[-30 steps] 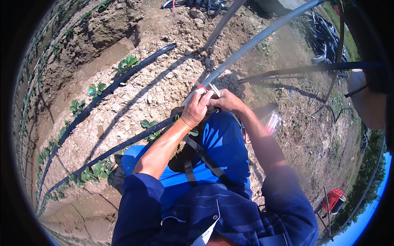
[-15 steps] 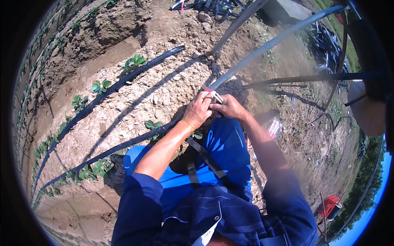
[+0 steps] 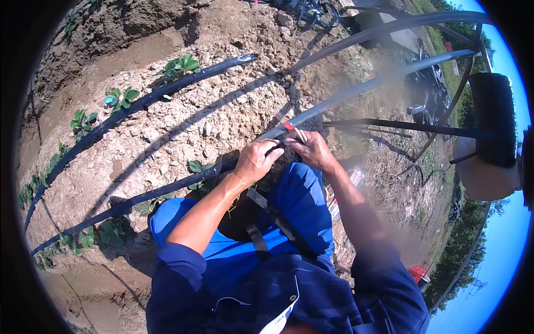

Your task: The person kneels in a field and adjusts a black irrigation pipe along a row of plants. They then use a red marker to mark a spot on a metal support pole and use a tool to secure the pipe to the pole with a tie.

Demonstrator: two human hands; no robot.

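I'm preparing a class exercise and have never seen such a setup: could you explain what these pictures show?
No machine here: a person works with two bare hands. Every picture comes from a wide camera worn on the head, looking down, so straight edges bend. On the soil lie two dark hoses beside leafy plants. The left hand and right hand nearly meet by a slanting grey pipe. Pale strips stick up at the right hand; exactly what the fingertips grip is too small to tell.

Blk hose (image 3: 119,209), long, slightly curved, runs over soil (image 3: 200,133) to L hand (image 3: 256,161). Thin pale strips (image 3: 301,135), tilted, approx. parallel, at R hand (image 3: 311,151).
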